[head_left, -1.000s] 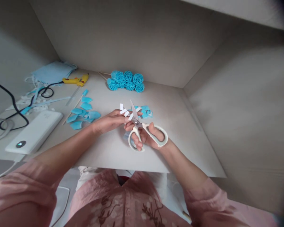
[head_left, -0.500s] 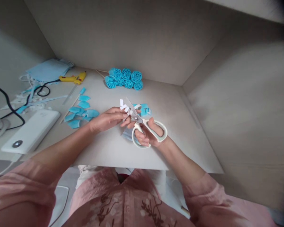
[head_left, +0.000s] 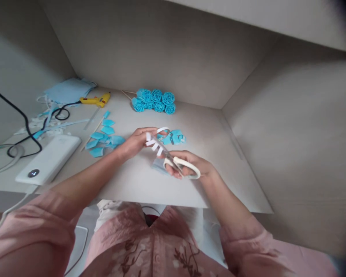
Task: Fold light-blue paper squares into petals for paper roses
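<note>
My right hand (head_left: 187, 159) grips a pair of scissors (head_left: 187, 166) by the cream handles, with the blades angled up and to the left. Along the blades sit several small white strips (head_left: 155, 146), like cut bits of tape. My left hand (head_left: 140, 140) is closed around a thin white ring, apparently a roll of tape (head_left: 163, 129), close to the blade tips. Its fingers are partly hidden behind the strips. Just beyond the hands lie cut light-blue pieces (head_left: 175, 136) on the table. Under the scissors is a flat greyish packet (head_left: 160, 166), mostly covered.
Blue rosette flowers (head_left: 155, 100), some on sticks, lie at the back. To the left are loose blue petals (head_left: 108, 129), a yellow glue gun (head_left: 96, 100) with a black cord, stacked face masks (head_left: 70, 90), scraps and a white power bank (head_left: 50, 157). Box-like walls (head_left: 291, 115) enclose the table.
The scissors have turned in my right hand, their blades now closer together and the handles overlapping. My left hand has raised the white ring slightly. The whole view has shifted a little.
</note>
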A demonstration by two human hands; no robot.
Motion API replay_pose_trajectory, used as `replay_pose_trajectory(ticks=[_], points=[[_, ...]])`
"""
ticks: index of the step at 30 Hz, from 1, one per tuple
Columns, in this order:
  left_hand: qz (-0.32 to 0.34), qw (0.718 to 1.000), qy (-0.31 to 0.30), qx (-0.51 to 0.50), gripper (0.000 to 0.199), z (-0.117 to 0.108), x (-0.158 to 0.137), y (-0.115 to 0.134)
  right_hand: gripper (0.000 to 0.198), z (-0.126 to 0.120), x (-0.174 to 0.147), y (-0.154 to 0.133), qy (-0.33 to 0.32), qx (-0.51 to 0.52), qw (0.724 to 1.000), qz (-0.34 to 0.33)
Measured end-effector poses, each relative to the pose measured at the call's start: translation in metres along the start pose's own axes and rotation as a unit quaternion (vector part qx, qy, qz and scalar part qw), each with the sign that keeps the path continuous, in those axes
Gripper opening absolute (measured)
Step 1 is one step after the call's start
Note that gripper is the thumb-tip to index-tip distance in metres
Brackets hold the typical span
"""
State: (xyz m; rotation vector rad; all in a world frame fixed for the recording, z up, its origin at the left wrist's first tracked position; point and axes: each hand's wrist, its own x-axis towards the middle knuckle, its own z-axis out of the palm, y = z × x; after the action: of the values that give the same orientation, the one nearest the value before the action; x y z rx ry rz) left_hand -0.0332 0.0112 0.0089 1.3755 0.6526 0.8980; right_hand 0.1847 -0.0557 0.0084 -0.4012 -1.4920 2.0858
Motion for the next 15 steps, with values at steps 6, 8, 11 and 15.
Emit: replay_pose_trajectory(ticks=[6,8,11,15], points=[[0.070,0.991,0.031,0.107,0.048,-0.003,0.003,0.001,0.042,-0.017,-0.015,-0.026,0.215,0.029,0.967,-0.136],[0.093,0.966,0.055,0.236,0.048,-0.013,0.008,-0.004,0.034,-0.023,-0.015,-0.030,0.263,0.055,0.945,-0.183],[0.121,0.877,0.088,0.457,0.040,-0.029,0.018,-0.013,0.040,-0.034,-0.013,-0.030,0.302,0.092,0.922,-0.226],[0.185,0.808,0.160,0.537,0.038,-0.026,0.015,0.006,0.029,-0.046,-0.017,-0.025,0.367,0.122,0.898,-0.208]])
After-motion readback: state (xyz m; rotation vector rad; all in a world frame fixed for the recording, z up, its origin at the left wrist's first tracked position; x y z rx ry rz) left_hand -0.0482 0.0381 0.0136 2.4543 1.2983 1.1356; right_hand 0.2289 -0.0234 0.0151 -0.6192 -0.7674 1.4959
